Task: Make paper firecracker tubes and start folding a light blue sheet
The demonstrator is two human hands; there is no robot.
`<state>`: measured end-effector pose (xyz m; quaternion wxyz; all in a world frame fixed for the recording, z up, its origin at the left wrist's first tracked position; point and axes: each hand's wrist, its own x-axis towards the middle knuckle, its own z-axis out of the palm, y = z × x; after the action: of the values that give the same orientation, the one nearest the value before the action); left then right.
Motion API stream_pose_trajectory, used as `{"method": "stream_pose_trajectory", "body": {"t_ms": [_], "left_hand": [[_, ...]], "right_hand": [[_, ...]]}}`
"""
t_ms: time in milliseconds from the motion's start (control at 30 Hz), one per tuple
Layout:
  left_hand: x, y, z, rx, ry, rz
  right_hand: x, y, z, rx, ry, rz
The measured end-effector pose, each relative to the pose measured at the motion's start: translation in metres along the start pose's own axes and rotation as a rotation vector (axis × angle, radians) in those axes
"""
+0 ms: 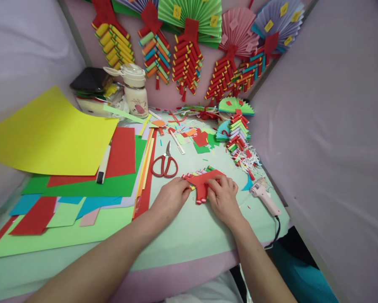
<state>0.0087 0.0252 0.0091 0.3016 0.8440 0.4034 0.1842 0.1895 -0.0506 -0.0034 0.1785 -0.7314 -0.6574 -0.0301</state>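
A red paper firecracker craft (202,180) lies on the table between my hands, with small rolled paper tubes of several colours along its upper edge and a red part pointing toward me. My left hand (172,194) is closed at its left side, fingertips by a small yellow-ended roll. At the right side, the bent fingers of my right hand (223,194) grip the red paper and cover part of it. Red-handled scissors (165,163) lie spread just beyond my left hand. A pale pink glue gun (265,197) rests to the right of my right hand.
Coloured paper sheets (119,151) are stacked at left, a utility knife (104,165) on them. Paper scraps (201,139) and a white pen (177,142) lie farther back. A cream bottle (136,94) stands at back left. Finished fan ornaments (189,54) hang on the wall.
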Motion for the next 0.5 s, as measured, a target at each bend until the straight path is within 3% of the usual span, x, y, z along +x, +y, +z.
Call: {"method": "stream_pose_trajectory", "body": {"t_ms": [500], "left_hand": [[-0.0014,-0.0001,-0.0003,0.012,0.003,-0.003]], "right_hand": [[-0.0007,-0.0009,-0.0013,0.049,0.004,-0.001]]}}
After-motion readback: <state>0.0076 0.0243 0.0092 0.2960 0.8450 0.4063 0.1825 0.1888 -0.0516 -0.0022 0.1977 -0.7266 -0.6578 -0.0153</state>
